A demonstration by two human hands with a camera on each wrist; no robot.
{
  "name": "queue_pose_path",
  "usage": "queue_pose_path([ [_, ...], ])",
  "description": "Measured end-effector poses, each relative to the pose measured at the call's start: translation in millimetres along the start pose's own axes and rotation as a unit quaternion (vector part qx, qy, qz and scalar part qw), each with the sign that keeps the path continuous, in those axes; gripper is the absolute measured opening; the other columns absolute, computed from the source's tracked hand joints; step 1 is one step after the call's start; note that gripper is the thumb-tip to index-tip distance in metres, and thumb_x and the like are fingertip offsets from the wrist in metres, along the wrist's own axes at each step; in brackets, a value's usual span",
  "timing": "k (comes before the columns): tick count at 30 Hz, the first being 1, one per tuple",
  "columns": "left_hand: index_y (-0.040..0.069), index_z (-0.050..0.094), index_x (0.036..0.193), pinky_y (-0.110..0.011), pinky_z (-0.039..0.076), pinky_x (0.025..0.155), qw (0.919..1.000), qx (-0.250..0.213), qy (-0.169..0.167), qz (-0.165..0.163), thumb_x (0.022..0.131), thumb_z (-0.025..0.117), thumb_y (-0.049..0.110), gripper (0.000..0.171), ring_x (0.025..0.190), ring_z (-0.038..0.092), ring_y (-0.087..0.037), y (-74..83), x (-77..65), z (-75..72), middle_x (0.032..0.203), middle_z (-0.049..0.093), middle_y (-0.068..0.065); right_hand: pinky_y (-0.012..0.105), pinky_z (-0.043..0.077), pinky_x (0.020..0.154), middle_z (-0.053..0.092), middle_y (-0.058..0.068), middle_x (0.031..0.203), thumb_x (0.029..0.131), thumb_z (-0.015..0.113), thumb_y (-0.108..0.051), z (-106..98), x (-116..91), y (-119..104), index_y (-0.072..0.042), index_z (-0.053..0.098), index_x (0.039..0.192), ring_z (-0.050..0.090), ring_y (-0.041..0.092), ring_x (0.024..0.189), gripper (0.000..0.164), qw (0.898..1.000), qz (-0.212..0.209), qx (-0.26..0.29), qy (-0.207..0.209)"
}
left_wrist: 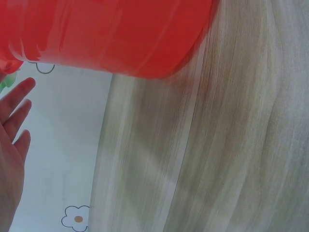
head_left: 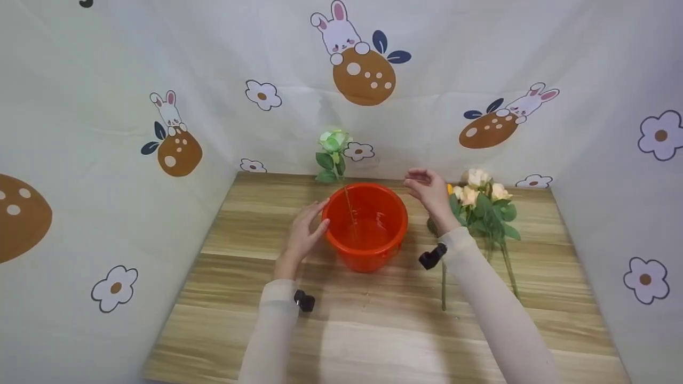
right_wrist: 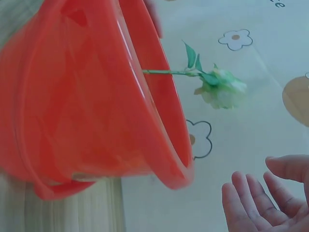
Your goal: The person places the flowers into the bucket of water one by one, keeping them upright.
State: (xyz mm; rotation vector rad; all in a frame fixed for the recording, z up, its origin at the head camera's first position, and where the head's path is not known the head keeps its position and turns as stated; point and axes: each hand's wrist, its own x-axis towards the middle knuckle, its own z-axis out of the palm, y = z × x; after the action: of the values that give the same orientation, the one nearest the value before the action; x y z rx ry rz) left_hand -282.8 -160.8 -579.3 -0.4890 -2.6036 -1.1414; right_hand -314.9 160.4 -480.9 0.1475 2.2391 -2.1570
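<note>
My left hand [head_left: 305, 230], fingers extended, touches the red bucket [head_left: 365, 262] where a green rose [head_left: 334, 141] leans left, my empty right hand [head_left: 430, 193] between bucket and cream roses [head_left: 484, 208], stems toward me on the desk [head_left: 224, 298].

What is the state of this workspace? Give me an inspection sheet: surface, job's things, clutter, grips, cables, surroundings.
Surface: wood-grain table, bearing the items below.
Job's things: red bucket, upright; green-white rose, stem inside the bucket, bloom above the rim; peach flowers, lying right of the bucket.
Clutter: nothing seen.
Left grip: resting at the bucket's left rim.
Right grip: apart from the bucket, holding nothing.
Cables: nothing seen.
Surroundings: pale cloth printed with rabbits and flowers, behind and on both sides.
</note>
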Motion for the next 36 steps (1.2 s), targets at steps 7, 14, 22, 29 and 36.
queue_pose_path([
  [7,0.022,0.052,0.146,-0.057,0.028,0.121,1.0000,0.000,-0.003,-0.005,0.098,0.058,0.035,0.050,0.141,0.046,-0.035,-0.3,-0.4,0.6,0.146,0.056,-0.012,0.015,0.058,0.080,0.064,0.000,0.109,0.096,0.064,-0.012,-22.2,0.7,-0.7,0.006,0.054,0.131,0.066,0.004,0.091,0.041,1.000,-0.003,0.001,0.018],
  [14,0.022,0.051,0.147,-0.057,0.028,0.121,0.9999,-0.005,-0.005,-0.011,0.098,0.058,0.036,0.051,0.142,0.045,-0.034,-0.1,-0.7,1.4,0.148,0.054,-0.012,0.016,0.058,0.083,0.062,-0.004,0.105,0.098,0.061,-0.010,-42.2,0.0,0.1,0.007,0.049,0.135,0.065,0.002,0.089,0.043,0.999,0.015,0.026,0.030],
  [22,0.022,0.053,0.146,-0.056,0.031,0.120,0.9999,0.008,0.005,0.007,0.097,0.058,0.035,0.050,0.139,0.047,-0.036,-1.2,0.3,2.2,0.144,0.058,-0.011,0.016,0.058,0.079,0.065,-0.005,0.102,0.097,0.062,-0.008,-67.2,0.1,7.2,-0.004,0.057,0.122,0.067,0.006,0.091,0.026,0.998,0.023,0.028,0.055],
  [29,0.024,0.052,0.146,-0.055,0.030,0.121,1.0000,0.008,0.001,0.003,0.098,0.057,0.036,0.050,0.140,0.047,-0.036,-1.1,0.4,2.5,0.145,0.058,-0.010,0.015,0.058,0.076,0.060,0.003,0.106,0.097,0.061,-0.006,-87.1,-6.0,11.8,-0.010,0.059,0.114,0.067,0.004,0.086,0.018,0.996,0.020,0.045,0.068],
  [36,0.024,0.051,0.147,-0.057,0.031,0.120,1.0000,0.002,-0.004,-0.006,0.098,0.057,0.036,0.051,0.141,0.046,-0.036,-0.7,-0.3,1.5,0.147,0.056,-0.010,0.015,0.059,0.072,0.065,-0.002,0.094,0.095,0.061,-0.001,-102.3,-16.2,5.3,0.010,0.052,0.126,0.068,0.003,0.078,0.035,0.995,0.024,0.057,0.081],
])
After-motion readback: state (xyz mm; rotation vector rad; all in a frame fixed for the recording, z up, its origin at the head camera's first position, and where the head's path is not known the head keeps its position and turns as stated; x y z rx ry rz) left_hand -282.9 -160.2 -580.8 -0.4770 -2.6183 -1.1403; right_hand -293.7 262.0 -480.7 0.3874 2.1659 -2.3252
